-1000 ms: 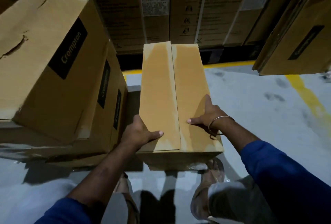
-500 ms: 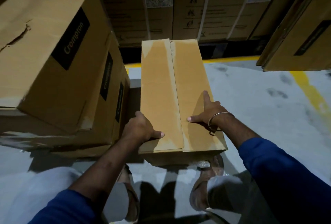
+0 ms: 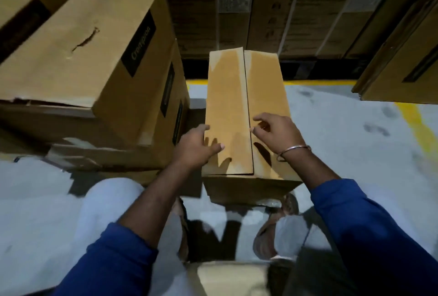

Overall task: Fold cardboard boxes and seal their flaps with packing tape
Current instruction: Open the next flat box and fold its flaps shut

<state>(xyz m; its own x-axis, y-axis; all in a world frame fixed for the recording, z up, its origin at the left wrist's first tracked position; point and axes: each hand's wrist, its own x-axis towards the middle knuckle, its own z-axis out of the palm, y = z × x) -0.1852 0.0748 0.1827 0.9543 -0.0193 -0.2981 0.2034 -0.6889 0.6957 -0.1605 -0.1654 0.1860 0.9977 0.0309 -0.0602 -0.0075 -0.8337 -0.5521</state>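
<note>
In mid-frame the box (image 3: 246,115) had both flaps folded down (no tape yet); left hand (image 3: 196,148) pressed flat, right hand (image 3: 277,133) hovered, fingers loose.

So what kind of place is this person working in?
Most likely a warehouse: stacked cartons with caution labels along the back, Crompton-branded boxes piled at left, and yellow lane lines painted on the concrete floor.

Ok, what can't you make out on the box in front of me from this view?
Head view:
- Tape on the box seam: too dim to tell.
- Box bottom: hidden by the box itself.
- Right hand fingertips: blurred, contact unclear.
- Left hand fingers: past the edge, hidden.
</note>
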